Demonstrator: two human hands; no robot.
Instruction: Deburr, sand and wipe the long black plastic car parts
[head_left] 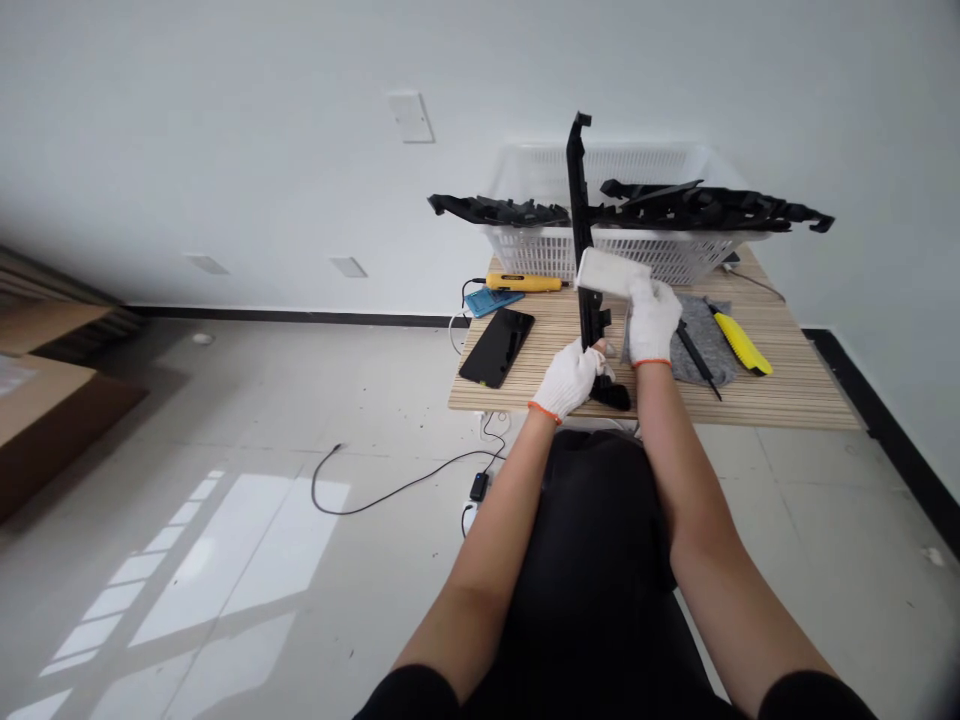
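My left hand (568, 380), in a white knit glove with an orange cuff, is closed around the lower part of a long black plastic trim piece (578, 195). The piece stands lengthwise away from me, its hooked far end above the basket. My right hand (651, 322), gloved the same way, grips one end of a white rectangular pad (611, 273). That pad lies across the trim piece, above my left hand; whether it touches cannot be told. A black pen-like tool (699, 362) rests on a grey cloth (686, 340) beside my right hand.
A white plastic basket (626, 243) holding several black trim pieces (697, 207) stands at the back of the wooden table (795, 385). A yellow tool (525, 283), blue object (493, 301), black phone (497, 347) and yellow-handled knife (742, 343) lie around. A cable (397, 497) trails on the floor.
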